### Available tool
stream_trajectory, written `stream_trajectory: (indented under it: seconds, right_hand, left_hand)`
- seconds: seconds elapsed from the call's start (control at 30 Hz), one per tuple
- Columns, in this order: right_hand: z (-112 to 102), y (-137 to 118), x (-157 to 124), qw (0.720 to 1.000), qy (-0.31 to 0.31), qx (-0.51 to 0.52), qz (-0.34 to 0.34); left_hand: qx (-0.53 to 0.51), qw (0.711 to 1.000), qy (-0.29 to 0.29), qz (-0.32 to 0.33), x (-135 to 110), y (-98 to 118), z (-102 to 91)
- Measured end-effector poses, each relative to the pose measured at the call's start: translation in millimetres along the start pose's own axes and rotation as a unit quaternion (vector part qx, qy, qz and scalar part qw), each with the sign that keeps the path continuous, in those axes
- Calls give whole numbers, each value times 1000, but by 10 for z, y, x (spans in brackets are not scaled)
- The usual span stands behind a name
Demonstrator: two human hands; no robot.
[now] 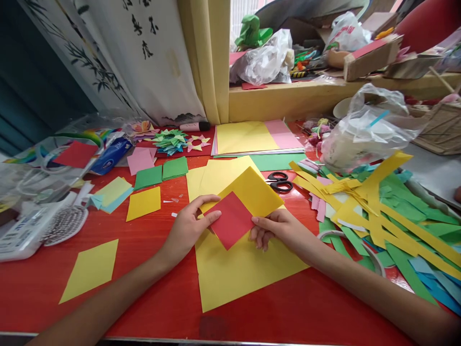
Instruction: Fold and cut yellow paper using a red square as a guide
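A red paper square [232,221] lies over a larger piece of golden-yellow paper [257,190], both held up above the table. My left hand [196,218] pinches the left corner of the two, thumb on top. At the right corner, my right hand [272,228] pinches them between thumb and fingers, its other fingers curled below. Underneath lies a pale yellow sheet [234,283], with more yellow paper behind it. Just past my right hand are black-handled scissors [281,182], their blades partly hidden by the paper.
Paper strips [374,211] and a tape roll [374,254] crowd the right side. On the left lie yellow [90,269] and green squares [148,178], plus a hairbrush [66,223]. Coloured sheets [245,137] are stacked at the back. A plastic bag [363,134] stands back right.
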State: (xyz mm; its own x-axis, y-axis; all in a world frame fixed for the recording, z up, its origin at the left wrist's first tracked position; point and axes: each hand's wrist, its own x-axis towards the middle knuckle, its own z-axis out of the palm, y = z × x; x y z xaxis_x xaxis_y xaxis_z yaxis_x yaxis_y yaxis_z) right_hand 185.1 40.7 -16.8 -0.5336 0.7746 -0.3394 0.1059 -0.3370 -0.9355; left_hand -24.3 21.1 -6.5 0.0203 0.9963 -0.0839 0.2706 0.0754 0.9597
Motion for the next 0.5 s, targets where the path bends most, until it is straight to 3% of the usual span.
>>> stream_trajectory:
  seconds: [0.17, 0.5]
  right_hand:
    - [-2, -24, 6, 1000, -11, 24, 9]
    - [-38, -19, 4, 999, -38, 10, 17]
  left_hand:
    - [-18, 999, -1, -34, 29, -30, -1]
    - [-43, 998, -8, -37, 46, -41, -11]
